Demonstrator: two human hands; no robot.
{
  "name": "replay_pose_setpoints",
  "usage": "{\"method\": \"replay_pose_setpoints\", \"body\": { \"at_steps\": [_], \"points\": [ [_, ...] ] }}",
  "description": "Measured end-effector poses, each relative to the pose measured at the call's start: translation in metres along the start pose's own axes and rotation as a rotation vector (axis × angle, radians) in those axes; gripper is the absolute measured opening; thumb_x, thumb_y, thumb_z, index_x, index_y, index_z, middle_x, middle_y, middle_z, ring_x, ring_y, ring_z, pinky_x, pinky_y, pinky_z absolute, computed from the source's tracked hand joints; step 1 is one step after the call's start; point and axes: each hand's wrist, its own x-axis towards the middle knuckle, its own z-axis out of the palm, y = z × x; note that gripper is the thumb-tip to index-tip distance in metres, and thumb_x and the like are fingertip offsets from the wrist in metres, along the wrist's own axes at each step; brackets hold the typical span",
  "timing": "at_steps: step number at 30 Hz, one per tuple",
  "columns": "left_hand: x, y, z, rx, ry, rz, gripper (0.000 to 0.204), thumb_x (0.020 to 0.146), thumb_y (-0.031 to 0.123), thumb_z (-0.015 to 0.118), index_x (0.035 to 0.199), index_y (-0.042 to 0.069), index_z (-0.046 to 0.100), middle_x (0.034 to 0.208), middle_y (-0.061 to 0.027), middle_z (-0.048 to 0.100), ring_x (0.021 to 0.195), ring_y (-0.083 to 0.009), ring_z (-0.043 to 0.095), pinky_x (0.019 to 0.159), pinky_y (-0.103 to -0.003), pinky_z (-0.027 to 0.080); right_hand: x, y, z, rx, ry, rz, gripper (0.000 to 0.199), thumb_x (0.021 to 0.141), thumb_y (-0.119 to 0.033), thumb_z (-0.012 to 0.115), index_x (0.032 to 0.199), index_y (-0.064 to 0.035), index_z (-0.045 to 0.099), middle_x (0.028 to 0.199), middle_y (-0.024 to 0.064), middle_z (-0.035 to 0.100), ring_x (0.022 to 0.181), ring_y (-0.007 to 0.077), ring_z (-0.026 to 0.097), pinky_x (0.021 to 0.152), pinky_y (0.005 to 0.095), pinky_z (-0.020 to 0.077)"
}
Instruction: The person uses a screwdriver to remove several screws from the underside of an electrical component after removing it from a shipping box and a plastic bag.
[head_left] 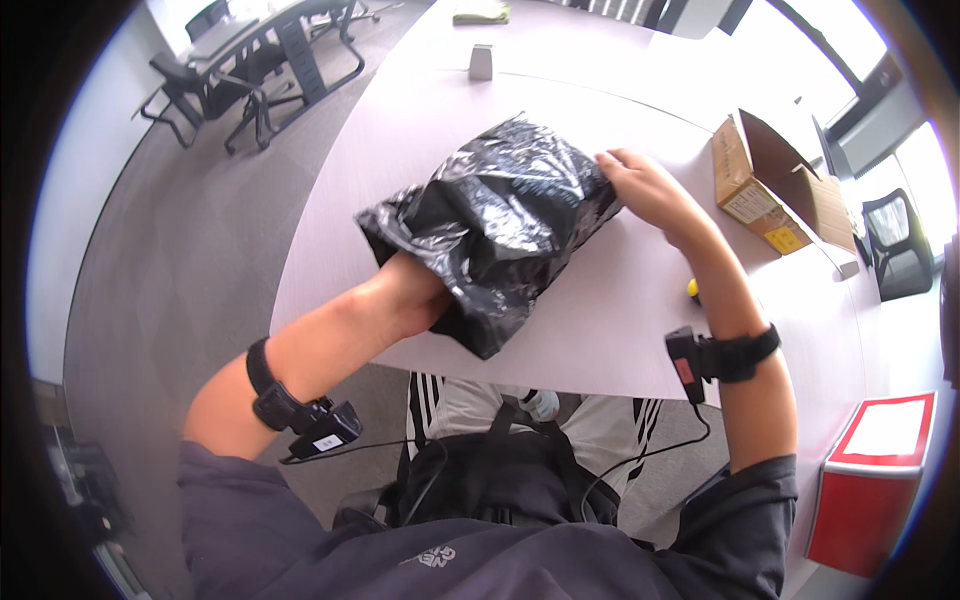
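Note:
A crumpled, glossy black plastic bag (515, 215) lies on the pale table, its mouth turned toward my left arm. My left hand (425, 285) reaches into that mouth up to about the wrist, so its fingers are hidden and I cannot see what they touch. At the bag's right side, my right hand (645, 188) grips the edge, with its fingertips on the plastic near the far right corner. The bag bulges, but its contents do not show.
On the table (590, 350), an open cardboard box (750, 190) stands at the right. A small yellow thing (693, 288) shows beside my right forearm. A grey bracket (481, 62) and a green item (481, 12) are farther back. A red box (870, 510) is at lower right.

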Motion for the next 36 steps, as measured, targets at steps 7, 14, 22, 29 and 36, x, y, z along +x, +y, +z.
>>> {"method": "replay_pose_setpoints", "body": {
  "at_steps": [7, 14, 22, 29, 36],
  "points": [
    [0.023, -0.001, 0.009, -0.141, -0.087, 0.070, 0.038, 0.101, 0.027, 0.042, 0.130, 0.004, 0.048, 0.126, -0.0088, 0.057, 0.108, -0.0173, 0.058, 0.093, -0.032, 0.050, 0.018, 0.024, 0.010, 0.093, 0.013, 0.049, 0.042, 0.097, -0.030, 0.048, 0.097, 0.0084, 0.065, 0.080, 0.0119, 0.065, 0.077, 0.0168, 0.057, 0.075, 0.0339, 0.0458],
    [0.031, -0.007, -0.001, -0.134, -0.190, 0.243, 0.034, 0.100, 0.026, 0.044, 0.126, 0.004, 0.050, 0.119, -0.0079, 0.059, 0.104, -0.0172, 0.060, 0.089, -0.033, 0.051, 0.018, 0.029, 0.005, 0.016, 0.058, 0.003, 0.036, 0.095, -0.025, 0.050, 0.091, 0.0077, 0.065, 0.074, 0.0114, 0.063, 0.069, 0.0168, 0.056, 0.068, 0.0341, 0.0456],
    [-0.036, 0.031, 0.018, -0.111, 0.052, 0.269, 0.033, 0.098, 0.018, 0.039, 0.128, 0.005, 0.046, 0.118, -0.0091, 0.059, 0.104, -0.0175, 0.060, 0.090, -0.034, 0.050, 0.016, 0.040, -0.049, -0.018, 0.289, 0.049, 0.034, 0.096, -0.025, 0.051, 0.100, 0.0052, 0.066, 0.085, 0.0173, 0.067, 0.079, 0.0227, 0.063, 0.076, 0.0349, 0.0476],
    [-0.085, 0.020, -0.028, -0.217, 0.182, 0.431, 0.036, 0.096, 0.014, 0.042, 0.130, 0.004, 0.047, 0.117, -0.0089, 0.062, 0.104, -0.0170, 0.063, 0.089, -0.032, 0.053, 0.031, 0.055, -0.076, -0.058, 0.372, -0.030, 0.037, 0.099, -0.029, 0.051, 0.109, 0.0041, 0.063, 0.088, 0.0064, 0.067, 0.078, 0.0104, 0.058, 0.075, 0.0263, 0.0467],
    [-0.090, -0.001, -0.072, -0.226, 0.336, 0.475, 0.036, 0.095, 0.013, 0.043, 0.130, 0.005, 0.047, 0.118, -0.0066, 0.060, 0.106, -0.0152, 0.060, 0.090, -0.032, 0.052, 0.038, 0.069, -0.086, -0.039, 0.465, -0.082, 0.036, 0.099, -0.028, 0.050, 0.106, 0.0050, 0.064, 0.079, 0.0097, 0.065, 0.072, 0.0130, 0.056, 0.072, 0.0283, 0.0455]
  ]
}}
